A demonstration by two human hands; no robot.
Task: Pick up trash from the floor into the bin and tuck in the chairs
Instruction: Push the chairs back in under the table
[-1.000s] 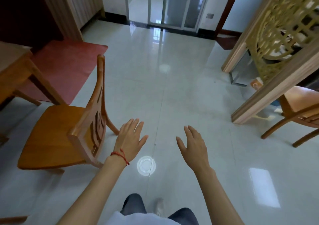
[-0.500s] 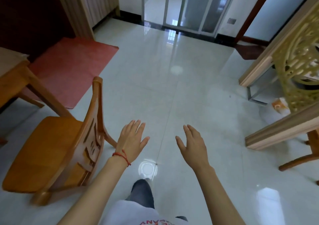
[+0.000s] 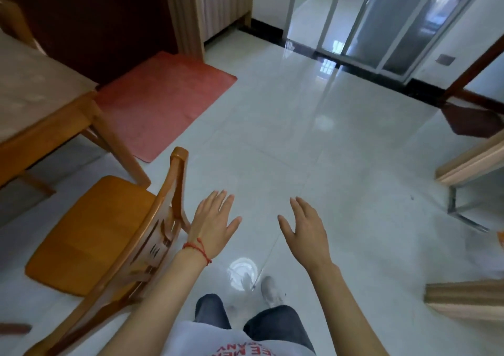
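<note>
Our left hand point(image 3: 214, 223) and right hand point(image 3: 305, 231) hover at centre frame, fingers straight and spread, holding nothing. The chair point(image 3: 109, 235) stands at lower left, just left of our left hand, its seat pulled out from the table point(image 3: 41, 104) at upper left.

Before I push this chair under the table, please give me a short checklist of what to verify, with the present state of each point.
1. Left hand free, holding nothing: ok, fingers straight.
2. Right hand free: ok, fingers straight.
3. A hand already on the chair: not ok, neither touches the backrest.
4. Chair upright, seat facing the table: ok.
5. Seat already under the table: not ok, it stands out beside the table leg.
6. Floor under the table free of obstacles: cannot tell, that part is hidden.
</note>
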